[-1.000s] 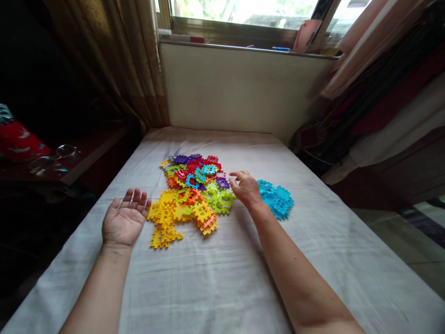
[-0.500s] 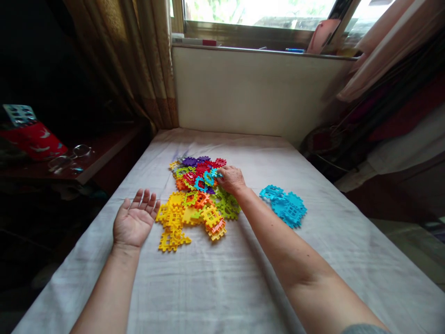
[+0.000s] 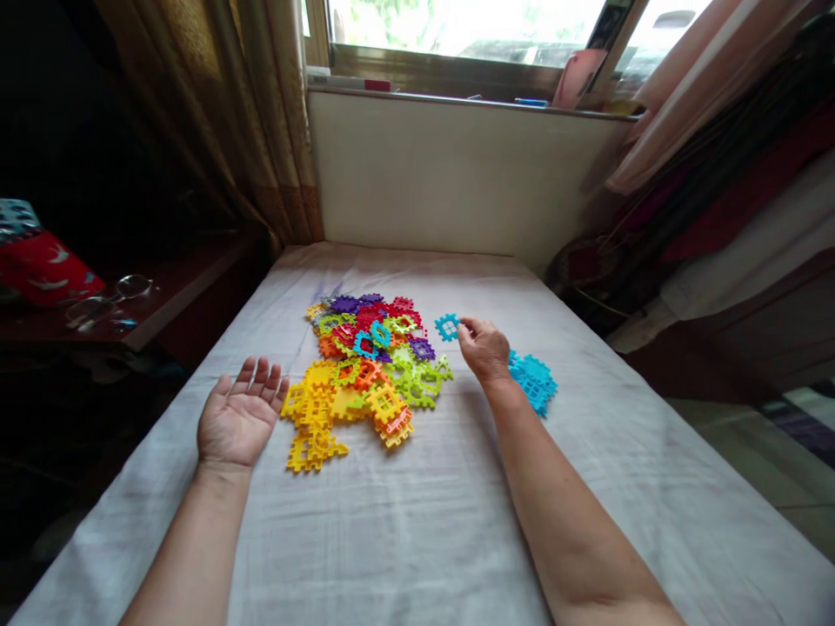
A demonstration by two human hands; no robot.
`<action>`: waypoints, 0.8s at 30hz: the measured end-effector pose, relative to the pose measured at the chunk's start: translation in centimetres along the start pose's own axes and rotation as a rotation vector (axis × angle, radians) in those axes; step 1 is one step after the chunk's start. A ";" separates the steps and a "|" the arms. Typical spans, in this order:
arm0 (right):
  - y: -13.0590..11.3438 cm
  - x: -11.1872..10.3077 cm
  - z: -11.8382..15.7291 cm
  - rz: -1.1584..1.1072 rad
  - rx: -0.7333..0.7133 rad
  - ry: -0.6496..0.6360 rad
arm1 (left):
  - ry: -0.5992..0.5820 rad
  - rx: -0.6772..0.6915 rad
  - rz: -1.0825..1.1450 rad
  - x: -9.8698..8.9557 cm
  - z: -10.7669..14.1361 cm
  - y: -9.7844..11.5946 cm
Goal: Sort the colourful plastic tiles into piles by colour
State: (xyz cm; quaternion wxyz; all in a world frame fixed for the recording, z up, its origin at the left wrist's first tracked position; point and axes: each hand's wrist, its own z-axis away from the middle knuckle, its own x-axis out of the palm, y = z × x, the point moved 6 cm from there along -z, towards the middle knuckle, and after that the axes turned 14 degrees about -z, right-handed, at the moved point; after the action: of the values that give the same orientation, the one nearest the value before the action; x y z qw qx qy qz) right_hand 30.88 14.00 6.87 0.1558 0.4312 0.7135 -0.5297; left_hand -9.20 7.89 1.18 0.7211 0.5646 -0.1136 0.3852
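My right hand pinches a blue interlocking tile with a window-like cross in it, held above the sheet between two heaps. Partly behind that hand lies a pile of blue tiles. My left hand rests palm up with its fingers stretched, holding nothing, just left of the yellow tiles. The mixed heap also has green tiles, red tiles, purple tiles and orange tiles. Two blue tiles lie on top of it.
A pale sheet covers the bed. To the left, eyeglasses and a red container stand on a dark table. A curtain hangs by the window, and clothes hang at the right.
My right hand has moved right, away from the mixed heap, carrying a blue tile toward the blue pile. My left hand stays open beside the yellow tiles. The view has shifted slightly.
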 end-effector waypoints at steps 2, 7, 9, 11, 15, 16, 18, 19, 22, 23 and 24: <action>2.4 -2.4 0.6 0.010 0.101 0.061 | 0.007 0.000 -0.007 0.1 0.1 0.0; 7.3 -6.9 1.7 0.071 0.349 0.069 | 0.029 -0.006 -0.012 0.3 0.3 0.1; 8.3 -7.7 1.8 0.108 0.389 0.041 | 0.038 -0.012 -0.010 0.2 0.3 0.1; 9.0 -8.1 1.9 0.144 0.418 0.021 | 0.038 -0.013 -0.012 0.2 0.2 0.1; 9.6 -8.2 2.2 0.202 0.465 -0.034 | 0.028 -0.005 -0.020 0.1 0.1 0.1; 9.4 -8.2 2.2 0.211 0.465 -0.034 | 0.028 -0.005 -0.022 0.1 0.1 0.1; 8.5 -8.4 2.3 0.216 0.443 -0.018 | 0.031 -0.005 -0.026 0.2 0.1 0.0; 7.9 -8.3 2.3 0.211 0.422 -0.010 | 0.034 -0.004 -0.028 0.2 0.1 0.0; 4.7 -6.7 2.1 0.159 0.306 -0.045 | 0.036 -0.004 -0.033 0.4 0.3 0.1; 3.4 -5.6 2.0 0.135 0.257 -0.076 | 0.036 -0.004 -0.033 0.4 0.3 0.1; 2.0 -4.4 1.9 0.110 0.206 -0.110 | 0.037 -0.004 -0.033 0.4 0.3 0.1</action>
State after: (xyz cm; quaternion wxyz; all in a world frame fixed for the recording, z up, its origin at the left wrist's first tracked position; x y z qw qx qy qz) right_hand 34.50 10.43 7.84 0.1786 0.4535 0.6212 -0.6137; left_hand -8.91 7.79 1.58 0.7304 0.5577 -0.0915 0.3835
